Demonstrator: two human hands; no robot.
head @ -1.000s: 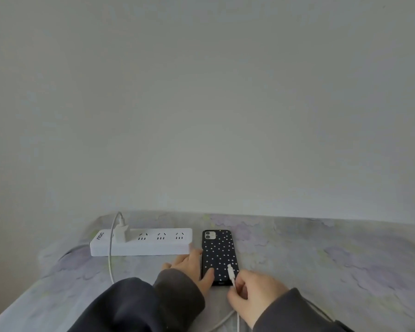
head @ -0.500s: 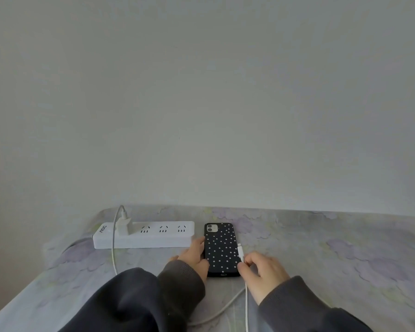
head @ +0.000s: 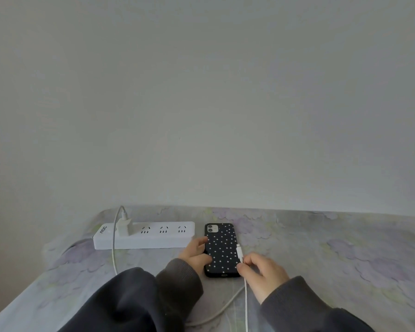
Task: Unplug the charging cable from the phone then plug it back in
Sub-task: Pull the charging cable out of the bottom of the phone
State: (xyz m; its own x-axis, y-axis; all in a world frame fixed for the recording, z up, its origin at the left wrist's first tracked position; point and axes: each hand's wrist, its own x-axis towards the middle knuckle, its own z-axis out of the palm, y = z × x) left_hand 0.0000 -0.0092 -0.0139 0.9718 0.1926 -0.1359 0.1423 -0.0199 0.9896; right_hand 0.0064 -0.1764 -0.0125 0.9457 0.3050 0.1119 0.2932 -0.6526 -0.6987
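A phone in a black case with white dots lies face down on the flowered cloth. Its charging port at the near end is bare. My left hand rests against the phone's left edge and steadies it. My right hand pinches the white charging cable just behind its plug. The plug points away from me along the phone's right edge, out of the port. The cable runs down past my right sleeve and loops back left.
A white power strip lies left of the phone, with a white charger block plugged into its left socket. Its cable drops toward my left sleeve. A plain wall stands behind the flowered cloth.
My right hand has carried the plug from over the phone's lower middle to its right edge. The left hand slid a little farther up the left side. The view tilted down slightly.
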